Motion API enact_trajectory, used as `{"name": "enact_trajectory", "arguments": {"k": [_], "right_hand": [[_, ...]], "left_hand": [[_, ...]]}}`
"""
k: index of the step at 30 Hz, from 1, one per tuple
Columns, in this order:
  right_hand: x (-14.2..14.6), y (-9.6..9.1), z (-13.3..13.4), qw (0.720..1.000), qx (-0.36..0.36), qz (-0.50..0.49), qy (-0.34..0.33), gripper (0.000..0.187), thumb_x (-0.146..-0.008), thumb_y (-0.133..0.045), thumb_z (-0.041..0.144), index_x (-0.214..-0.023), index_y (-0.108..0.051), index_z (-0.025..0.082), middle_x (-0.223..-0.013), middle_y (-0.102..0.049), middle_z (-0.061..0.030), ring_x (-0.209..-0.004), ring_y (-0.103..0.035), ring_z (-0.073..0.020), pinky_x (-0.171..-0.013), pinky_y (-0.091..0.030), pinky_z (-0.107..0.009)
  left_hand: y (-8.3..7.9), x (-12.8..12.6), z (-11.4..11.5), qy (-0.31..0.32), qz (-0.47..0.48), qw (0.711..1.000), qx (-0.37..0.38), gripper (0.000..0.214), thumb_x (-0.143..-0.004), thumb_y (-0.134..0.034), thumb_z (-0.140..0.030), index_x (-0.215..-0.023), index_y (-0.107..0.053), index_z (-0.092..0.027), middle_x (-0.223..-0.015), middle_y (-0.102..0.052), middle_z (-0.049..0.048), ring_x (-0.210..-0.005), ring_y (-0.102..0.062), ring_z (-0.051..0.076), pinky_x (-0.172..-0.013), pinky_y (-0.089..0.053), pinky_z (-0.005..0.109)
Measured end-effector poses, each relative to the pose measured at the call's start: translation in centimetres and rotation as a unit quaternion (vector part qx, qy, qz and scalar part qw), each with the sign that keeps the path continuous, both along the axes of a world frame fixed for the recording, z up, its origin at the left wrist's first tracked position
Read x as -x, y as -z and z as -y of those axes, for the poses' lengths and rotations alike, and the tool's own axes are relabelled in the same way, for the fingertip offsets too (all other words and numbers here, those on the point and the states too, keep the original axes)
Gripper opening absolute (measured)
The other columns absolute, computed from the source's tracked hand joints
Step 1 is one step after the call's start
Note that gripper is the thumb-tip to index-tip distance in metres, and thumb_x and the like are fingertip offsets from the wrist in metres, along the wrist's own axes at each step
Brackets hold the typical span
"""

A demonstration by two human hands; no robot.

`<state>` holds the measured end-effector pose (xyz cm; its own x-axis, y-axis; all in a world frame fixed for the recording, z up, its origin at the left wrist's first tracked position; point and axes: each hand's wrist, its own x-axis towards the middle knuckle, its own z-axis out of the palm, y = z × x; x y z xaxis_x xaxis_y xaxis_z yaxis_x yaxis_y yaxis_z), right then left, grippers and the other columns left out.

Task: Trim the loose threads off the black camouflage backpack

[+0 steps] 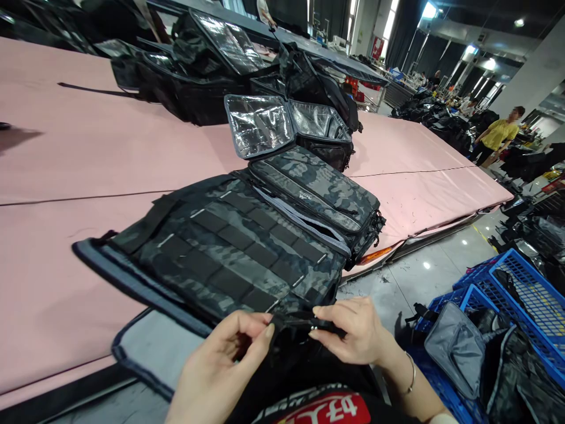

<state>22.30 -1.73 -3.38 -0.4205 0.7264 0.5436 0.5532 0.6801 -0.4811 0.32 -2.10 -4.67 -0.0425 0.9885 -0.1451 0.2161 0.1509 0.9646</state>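
Note:
A dark camouflage backpack (241, 241) with rows of black webbing lies open across the table, its near edge against my body. At that edge my left hand (233, 347) is closed, thumb and forefinger pinching a black strap (289, 321). Opposite it, a short way to the right, my right hand (353, 330) pinches the same dark strap, where small shiny spots show at the fingertips. What makes these spots is too small to tell. A grey-lined flap (159, 344) hangs over the table edge beside my left forearm.
The pink-covered table (79, 153) stretches away to both sides. Silver-lined black bags (260, 123) stand open behind the backpack. Blue plastic crates (529, 294) with bags sit on the floor at right. A person in a yellow top (498, 135) stands farther back.

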Motion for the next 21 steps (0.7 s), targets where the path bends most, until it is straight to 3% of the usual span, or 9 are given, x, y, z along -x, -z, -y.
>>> {"name": "enact_trajectory", "arguments": {"k": [6, 11, 14, 16, 18, 19, 21], "right_hand": [[-0.1, 0.2, -0.7, 0.993, 0.084, -0.082, -0.032, 0.024, -0.087, -0.059, 0.042, -0.097, -0.066, 0.021, -0.078, -0.074, -0.0029, -0.051, -0.063, -0.0116, -0.047, -0.048, -0.021], [1.0, 1.1, -0.7, 0.976, 0.146, -0.164, -0.014, 0.030, -0.083, -0.061, 0.050, -0.094, -0.068, 0.023, -0.073, -0.071, -0.0009, -0.051, -0.060, -0.0107, -0.046, -0.049, -0.020], [1.9, 2.3, -0.6, 0.931, 0.241, -0.275, -0.024, 0.037, -0.077, -0.066, 0.057, -0.088, -0.064, 0.022, -0.059, -0.061, 0.0028, -0.041, -0.046, -0.0074, -0.038, -0.040, -0.019], [2.4, 3.0, -0.7, 0.868, 0.307, -0.389, -0.047, 0.043, -0.076, -0.063, 0.064, -0.084, -0.058, 0.022, -0.050, -0.047, 0.0079, -0.033, -0.030, -0.0046, -0.033, -0.032, -0.019], [2.5, 3.3, -0.9, 0.809, 0.327, -0.484, -0.064, 0.048, -0.076, -0.058, 0.070, -0.084, -0.053, 0.023, -0.046, -0.033, 0.0121, -0.029, -0.017, -0.0030, -0.029, -0.025, -0.018], [2.5, 3.1, -1.0, 0.799, 0.319, -0.506, -0.061, 0.048, -0.077, -0.057, 0.071, -0.084, -0.052, 0.023, -0.046, -0.030, 0.0129, -0.029, -0.015, -0.0029, -0.029, -0.023, -0.018], [2.2, 2.6, -1.0, 0.829, 0.282, -0.482, -0.026, 0.042, -0.078, -0.062, 0.064, -0.085, -0.056, 0.022, -0.047, -0.037, 0.0105, -0.031, -0.024, -0.0039, -0.031, -0.027, -0.018]], "left_hand": [[-1.3, -0.2, -0.3, 0.055, 0.058, 0.996, 0.047, 0.048, -0.064, -0.070, -0.064, -0.058, -0.054, -0.020, -0.067, -0.060, 0.0019, -0.073, -0.056, 0.017, -0.064, -0.047, 0.022], [-2.5, -1.0, 0.0, 0.007, 0.104, 0.993, 0.057, 0.047, -0.063, -0.072, -0.063, -0.060, -0.056, -0.020, -0.069, -0.060, 0.0020, -0.067, -0.052, 0.016, -0.058, -0.043, 0.023], [-2.3, -1.0, -0.1, 0.022, 0.077, 0.996, 0.045, 0.048, -0.062, -0.071, -0.064, -0.057, -0.054, -0.019, -0.070, -0.061, 0.0036, -0.072, -0.055, 0.018, -0.060, -0.045, 0.024], [-1.8, -0.9, -0.3, 0.041, 0.057, 0.997, 0.038, 0.049, -0.062, -0.071, -0.065, -0.057, -0.053, -0.019, -0.071, -0.061, 0.0041, -0.072, -0.057, 0.019, -0.060, -0.046, 0.025], [-1.3, -0.8, -0.4, 0.038, 0.043, 0.998, 0.029, 0.050, -0.062, -0.070, -0.066, -0.058, -0.052, -0.019, -0.072, -0.061, 0.0040, -0.073, -0.058, 0.019, -0.062, -0.047, 0.025], [-1.1, -0.6, -0.4, 0.028, 0.036, 0.999, 0.022, 0.050, -0.063, -0.070, -0.066, -0.058, -0.053, -0.019, -0.072, -0.061, 0.0039, -0.075, -0.059, 0.019, -0.064, -0.048, 0.024], [-0.8, -0.4, -0.3, 0.011, 0.021, 1.000, 0.014, 0.050, -0.063, -0.069, -0.067, -0.059, -0.054, -0.020, -0.073, -0.061, 0.0035, -0.077, -0.059, 0.019, -0.066, -0.048, 0.024]]}}
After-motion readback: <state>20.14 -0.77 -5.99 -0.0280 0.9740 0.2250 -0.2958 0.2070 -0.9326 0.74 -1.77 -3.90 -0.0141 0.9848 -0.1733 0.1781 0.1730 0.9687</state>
